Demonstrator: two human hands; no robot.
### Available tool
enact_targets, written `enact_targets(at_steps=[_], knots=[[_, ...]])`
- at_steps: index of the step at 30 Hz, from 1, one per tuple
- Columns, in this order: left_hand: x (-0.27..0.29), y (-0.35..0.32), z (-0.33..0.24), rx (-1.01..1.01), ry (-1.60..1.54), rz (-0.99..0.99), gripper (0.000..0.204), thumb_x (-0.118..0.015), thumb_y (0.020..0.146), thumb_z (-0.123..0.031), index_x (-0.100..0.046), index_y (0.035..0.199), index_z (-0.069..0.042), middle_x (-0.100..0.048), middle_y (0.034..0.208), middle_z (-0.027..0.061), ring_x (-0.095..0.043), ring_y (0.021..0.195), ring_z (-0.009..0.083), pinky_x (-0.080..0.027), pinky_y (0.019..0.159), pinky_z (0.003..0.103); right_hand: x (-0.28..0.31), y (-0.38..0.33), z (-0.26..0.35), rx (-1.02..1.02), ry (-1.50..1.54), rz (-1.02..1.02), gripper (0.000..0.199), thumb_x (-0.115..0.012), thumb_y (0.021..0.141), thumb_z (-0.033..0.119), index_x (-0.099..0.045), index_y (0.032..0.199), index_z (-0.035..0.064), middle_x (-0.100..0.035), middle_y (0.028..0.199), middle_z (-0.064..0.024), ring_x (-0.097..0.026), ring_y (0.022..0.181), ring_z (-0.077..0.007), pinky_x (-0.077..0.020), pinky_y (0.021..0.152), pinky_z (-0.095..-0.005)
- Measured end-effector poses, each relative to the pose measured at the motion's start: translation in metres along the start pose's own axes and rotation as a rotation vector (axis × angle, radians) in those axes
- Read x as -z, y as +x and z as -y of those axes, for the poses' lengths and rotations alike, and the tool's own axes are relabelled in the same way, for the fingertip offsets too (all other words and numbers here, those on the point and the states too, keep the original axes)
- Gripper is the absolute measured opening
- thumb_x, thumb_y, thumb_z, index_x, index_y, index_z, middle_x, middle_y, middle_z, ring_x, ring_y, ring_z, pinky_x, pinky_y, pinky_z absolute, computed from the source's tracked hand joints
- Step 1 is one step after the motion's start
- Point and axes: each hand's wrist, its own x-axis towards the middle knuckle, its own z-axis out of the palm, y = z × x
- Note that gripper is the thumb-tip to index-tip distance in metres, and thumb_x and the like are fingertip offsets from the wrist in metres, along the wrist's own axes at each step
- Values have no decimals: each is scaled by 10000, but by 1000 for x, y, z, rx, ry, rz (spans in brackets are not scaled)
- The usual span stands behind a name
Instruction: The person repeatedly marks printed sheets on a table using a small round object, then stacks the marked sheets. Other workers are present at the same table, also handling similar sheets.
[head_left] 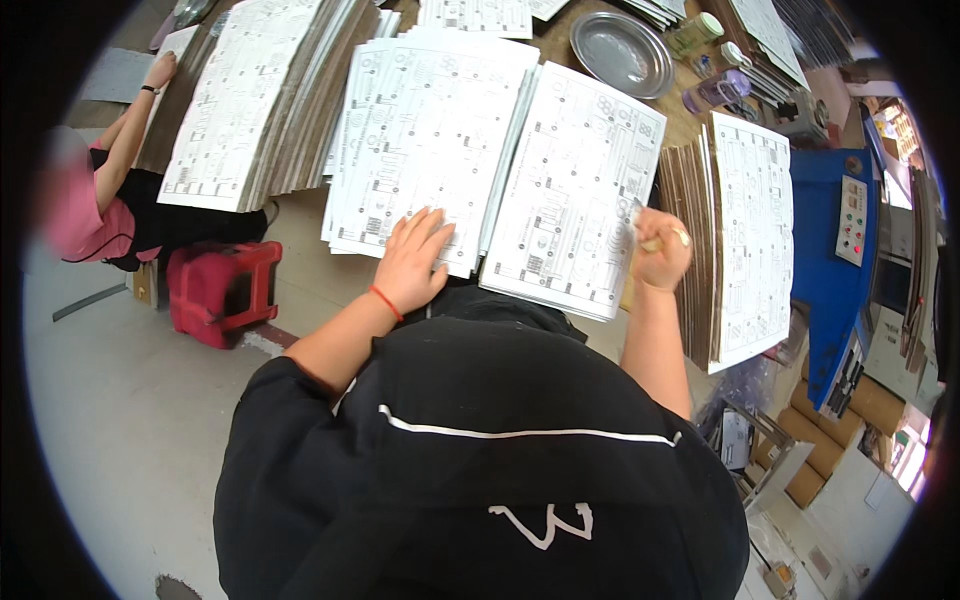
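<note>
sheets [575,190] run near-to-far, just left of curled right hand [661,252], can't tell its grip; left hand [410,268] splayed loose

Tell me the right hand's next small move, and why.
Probably uncurl the right hand and pinch the edge of the sheet pile beside it: its curled fingers sit at that edge, though whether they hold anything is unclear. The left hand, spread on the neighbouring stack, could steady that one.
</note>
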Motion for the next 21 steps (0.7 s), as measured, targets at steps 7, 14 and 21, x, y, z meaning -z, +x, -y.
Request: enact_targets(at_steps=[7, 14, 21], knots=[[-51, 80, -92, -318, -33, 281, 912, -784, 710, -472, -376, 1461, -152, -254, 1553, 170, -211, 1449, 351, -184, 1161, 550, -22, 55, -52, -208, 245, -65, 242, -426, 811, 59, -446, 572, 35, -491, 590, -118, -438, 619, -222, -411, 745, -389], [-68, 81, -90, -295, 79, 419, 1028, -763, 683, -588, -301, 1506, -182, -206, 1577, 167, -170, 1467, 335, -133, 1170, 563, -24, 93, -82, -146, 253, -45, 209, -421, 764, 50, -472, 565, 15, -512, 590, -115, -451, 610, -222, -416, 752, -410], [-75, 79, -89, -295, 94, 360, 980, -729, 694, -628, -343, 1487, -200, -222, 1576, 148, -183, 1464, 328, -138, 1167, 560, -27, 83, -80, -119, -98, 170, 196, -435, 736, 37, -494, 552, 0, -523, 558, -76, -465, 570, -159, -410, 648, -324]])
